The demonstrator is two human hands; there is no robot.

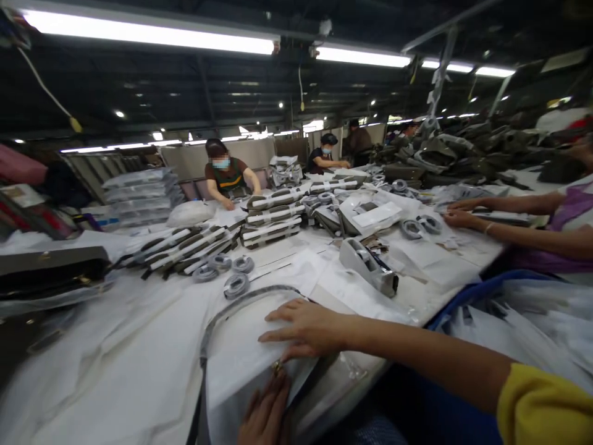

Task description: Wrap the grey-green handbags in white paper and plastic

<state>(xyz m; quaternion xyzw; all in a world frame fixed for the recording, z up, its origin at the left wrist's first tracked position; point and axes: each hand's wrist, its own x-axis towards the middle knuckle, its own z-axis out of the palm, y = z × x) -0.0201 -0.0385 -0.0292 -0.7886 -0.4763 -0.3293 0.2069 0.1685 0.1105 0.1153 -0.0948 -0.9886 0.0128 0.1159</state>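
A handbag [231, 395] lies in front of me, with a grey wrapped handle [209, 327] arching over its far side. White paper sheet [236, 352] covers much of the bag. My right hand [308, 330] rests on the paper with its fingers spread. Nearer to me, my left hand [266, 411] has its fingers drawn together at the small gold metal clasp [277, 367] of the bag; its thumb side is partly hidden. Clear plastic [349, 368] lies beside the bag, below my right forearm.
A tape dispenser [368, 266] stands beyond my right hand. Wrapped strap coils [236, 285] and stacked wrapped bags [273, 216] lie farther back. An open dark bag [50, 272] is at left. A blue-rimmed bin [491, 278] holds white sheets. A co-worker's hands [463, 213] work at right.
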